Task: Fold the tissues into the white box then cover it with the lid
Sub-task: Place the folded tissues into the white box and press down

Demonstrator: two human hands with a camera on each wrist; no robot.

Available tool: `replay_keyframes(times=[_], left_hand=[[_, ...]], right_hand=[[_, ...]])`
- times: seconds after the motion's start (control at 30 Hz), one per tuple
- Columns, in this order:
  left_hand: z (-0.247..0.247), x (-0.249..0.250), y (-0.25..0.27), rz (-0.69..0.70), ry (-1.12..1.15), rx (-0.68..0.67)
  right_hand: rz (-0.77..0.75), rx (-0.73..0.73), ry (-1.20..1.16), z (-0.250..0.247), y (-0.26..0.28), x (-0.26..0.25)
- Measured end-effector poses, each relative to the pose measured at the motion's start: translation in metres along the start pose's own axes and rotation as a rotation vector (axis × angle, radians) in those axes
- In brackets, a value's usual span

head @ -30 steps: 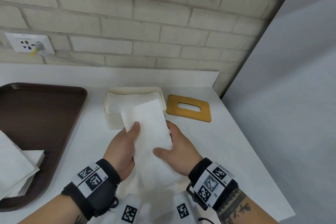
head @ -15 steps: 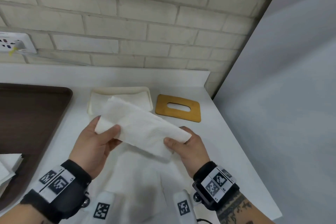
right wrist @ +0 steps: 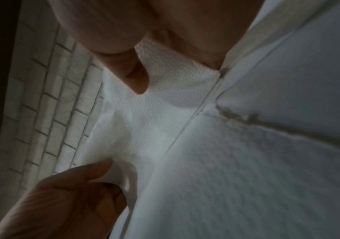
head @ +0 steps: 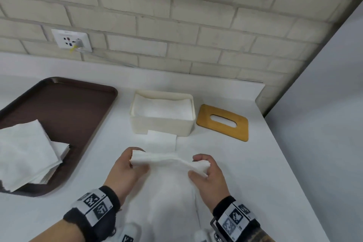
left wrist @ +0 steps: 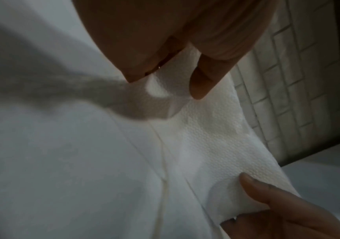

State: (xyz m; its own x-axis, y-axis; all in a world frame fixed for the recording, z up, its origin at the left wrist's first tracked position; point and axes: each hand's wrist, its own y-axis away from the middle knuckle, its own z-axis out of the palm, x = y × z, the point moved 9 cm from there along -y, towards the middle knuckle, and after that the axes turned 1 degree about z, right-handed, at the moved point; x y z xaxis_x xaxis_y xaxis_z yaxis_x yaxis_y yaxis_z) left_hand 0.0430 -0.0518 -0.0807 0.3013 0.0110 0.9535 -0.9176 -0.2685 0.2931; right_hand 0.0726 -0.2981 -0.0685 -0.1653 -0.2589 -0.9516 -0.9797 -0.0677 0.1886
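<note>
A white tissue (head: 169,161) is stretched level between my hands above the counter, in front of the white box (head: 161,126). My left hand (head: 135,161) pinches its left end and my right hand (head: 199,167) pinches its right end. The box is uncovered, with white tissue lying inside. Its wooden lid (head: 240,130), with an oval slot, lies flat to the right of the box. In the left wrist view my left hand (left wrist: 165,77) pinches the embossed tissue (left wrist: 205,137). The right wrist view has my right hand (right wrist: 144,67) pinching the tissue (right wrist: 154,121).
A brown tray (head: 64,108) at the left holds a stack of white tissues (head: 25,153). Another tissue (head: 161,140) lies flat on the white counter (head: 245,173) before the box. A brick wall with a socket (head: 71,40) stands behind. The counter's right edge is near the lid.
Both hands lifted the tissue from in front of the box, turned it crosswise and drew it back toward me. It was tilted half a second ago and now hangs level.
</note>
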Motion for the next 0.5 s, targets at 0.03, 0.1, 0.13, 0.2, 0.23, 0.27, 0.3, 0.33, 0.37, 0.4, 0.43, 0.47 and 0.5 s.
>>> replay_keyframes(times=[0.03, 0.1, 0.13, 0.2, 0.23, 0.27, 0.3, 0.33, 0.37, 0.4, 0.43, 0.47, 0.5], left_hand=[[0.001, 0.001, -0.001, -0.002, 0.011, 0.008], [0.003, 0.006, -0.001, 0.009, 0.047, 0.008], [0.004, 0.008, 0.000, 0.010, 0.065, 0.003], [0.007, 0.008, 0.002, -0.002, 0.035, -0.016], [0.008, 0.007, 0.002, -0.002, 0.002, -0.031], [0.009, 0.005, 0.002, 0.002, -0.035, -0.040], [0.009, 0.002, 0.001, 0.007, -0.073, -0.045], [0.008, 0.001, 0.000, 0.017, -0.105, -0.043], [0.006, 0.000, -0.002, 0.027, -0.127, -0.038], [0.005, 0.002, -0.003, 0.040, -0.138, -0.030], [0.003, 0.005, -0.004, 0.059, -0.144, -0.021], [0.001, 0.009, -0.004, 0.079, -0.153, -0.013], [-0.002, 0.014, -0.005, 0.099, -0.163, -0.010]], right_hand=[[-0.003, 0.023, -0.019, -0.002, -0.002, 0.001], [-0.028, 0.052, -0.061, -0.007, -0.003, -0.005], [-0.039, 0.056, -0.069, -0.008, -0.004, -0.008], [-0.038, 0.050, -0.062, -0.007, -0.007, -0.006], [-0.022, 0.043, -0.052, -0.005, -0.008, -0.002], [-0.011, 0.036, -0.038, -0.002, -0.008, 0.001], [-0.003, 0.032, -0.024, 0.000, -0.008, 0.002], [0.002, 0.032, -0.018, 0.001, -0.008, 0.003], [0.008, 0.037, -0.021, 0.000, -0.008, 0.002], [0.015, 0.047, -0.026, -0.002, -0.009, 0.001], [0.016, 0.062, -0.019, -0.006, -0.010, -0.002], [0.005, 0.078, 0.010, -0.011, -0.011, -0.007], [-0.019, 0.090, 0.057, -0.017, -0.013, -0.015]])
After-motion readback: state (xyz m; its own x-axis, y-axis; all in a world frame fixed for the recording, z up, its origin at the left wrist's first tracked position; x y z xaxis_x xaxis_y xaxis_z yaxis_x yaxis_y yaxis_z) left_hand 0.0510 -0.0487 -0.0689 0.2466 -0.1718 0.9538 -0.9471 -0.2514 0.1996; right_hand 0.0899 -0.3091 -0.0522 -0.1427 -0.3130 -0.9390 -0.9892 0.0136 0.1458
